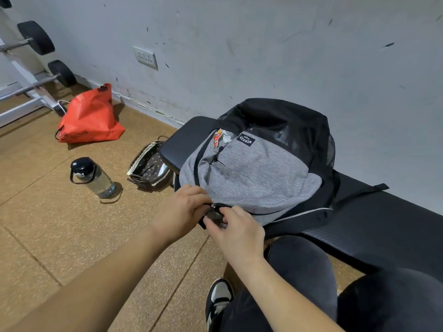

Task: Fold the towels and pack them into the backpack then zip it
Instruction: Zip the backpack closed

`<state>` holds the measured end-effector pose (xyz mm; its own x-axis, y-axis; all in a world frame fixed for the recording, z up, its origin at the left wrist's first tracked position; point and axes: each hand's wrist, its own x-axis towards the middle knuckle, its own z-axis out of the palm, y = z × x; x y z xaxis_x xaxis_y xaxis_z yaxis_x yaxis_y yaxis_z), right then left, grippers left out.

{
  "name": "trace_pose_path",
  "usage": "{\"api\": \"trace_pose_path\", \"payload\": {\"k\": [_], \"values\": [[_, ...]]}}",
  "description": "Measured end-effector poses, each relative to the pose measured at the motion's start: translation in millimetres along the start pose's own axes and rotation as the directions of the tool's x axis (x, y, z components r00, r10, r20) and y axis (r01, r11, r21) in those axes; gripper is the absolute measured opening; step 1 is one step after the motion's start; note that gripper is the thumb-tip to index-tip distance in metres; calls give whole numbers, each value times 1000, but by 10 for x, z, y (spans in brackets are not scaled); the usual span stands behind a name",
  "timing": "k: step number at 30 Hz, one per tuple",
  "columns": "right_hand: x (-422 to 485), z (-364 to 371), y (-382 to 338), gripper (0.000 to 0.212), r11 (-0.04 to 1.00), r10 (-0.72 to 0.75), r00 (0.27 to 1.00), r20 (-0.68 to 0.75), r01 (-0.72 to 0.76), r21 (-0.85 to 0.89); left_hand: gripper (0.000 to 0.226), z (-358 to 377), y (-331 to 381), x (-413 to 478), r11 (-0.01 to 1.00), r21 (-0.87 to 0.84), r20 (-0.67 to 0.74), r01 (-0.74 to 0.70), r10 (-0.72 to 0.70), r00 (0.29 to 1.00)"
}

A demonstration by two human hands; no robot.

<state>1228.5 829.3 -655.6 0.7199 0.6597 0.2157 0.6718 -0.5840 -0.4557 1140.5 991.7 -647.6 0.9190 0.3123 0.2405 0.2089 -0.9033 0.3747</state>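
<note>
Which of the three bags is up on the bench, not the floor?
The grey and black backpack, gripped at its near edge by the left hand and right hand. The red bag and brown patterned pouch lie on the floor.

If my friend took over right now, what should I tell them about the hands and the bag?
Left hand: fingers curled on the backpack edge, right by the zip.
Right hand: fingers pinch the backpack just beside the zip; which hand has the puller I cannot tell.
The backpack lies on the bench.
Done: no towels in sight, so they are probably packed inside.
Left: pull the zip shut; a dark gap shows between the hands.
</note>
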Motion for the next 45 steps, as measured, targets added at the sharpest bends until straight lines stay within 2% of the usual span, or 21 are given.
{"api": "trace_pose_path", "payload": {"k": [2,4,5,7,9,11,14,18,21,25,28,30,35,39,42,45], "values": [[18,-50,-7,37,995,-4,999,36,0,97,18,-16,8,8,1000,1,-23,25,-25,999],[44,-75,-12,33,968,31,989,141,-65,242,22,-40,26,6,999,14,-17,38,-37,999],[56,-83,-31,26,930,68,979,192,-132,343,23,-49,42,0,999,20,-13,43,-43,999],[53,-95,-92,13,783,166,946,278,-298,546,28,-59,66,-10,997,32,-5,64,-64,998],[50,-116,-149,10,685,238,919,314,-388,617,35,-49,87,-11,997,20,8,77,-78,997],[60,-145,-168,3,669,281,902,328,-429,606,34,-30,84,-8,997,-28,34,77,-76,997],[92,-188,-162,7,662,300,878,373,-473,582,34,-13,76,-22,999,-3,45,45,-44,998],[87,-255,-129,13,786,272,900,340,-412,461,27,-11,81,-13,994,88,61,-57,51,997],[95,-331,-16,16,890,185,925,332,-301,342,12,-53,44,11,972,190,69,-140,129,989],[140,-612,357,14,970,155,953,261,-196,140,6,-227,-147,12,965,250,25,-79,75,997],[128,-806,686,13,965,196,958,209,-227,133,4,-309,-229,11,946,325,2,13,-14,1000],[112,-822,791,12,955,208,956,207,-244,168,14,-295,-67,45,931,366,-9,22,-20,1000],[91,-692,787,17,936,156,974,163,-199,291,20,152,811,192,950,162,-19,-266,273,962],[48,-729,911,20,931,162,972,169,-207,301,10,512,893,386,943,239,7,-230,235,972],[47,-836,1052,19,935,198,960,197,-245,255,17,524,884,465,921,292,38,-257,257,966],[148,-953,1236,19,922,298,938,174,-330,201,28,441,851,514,915,315,-20,-251,271,962]]}}
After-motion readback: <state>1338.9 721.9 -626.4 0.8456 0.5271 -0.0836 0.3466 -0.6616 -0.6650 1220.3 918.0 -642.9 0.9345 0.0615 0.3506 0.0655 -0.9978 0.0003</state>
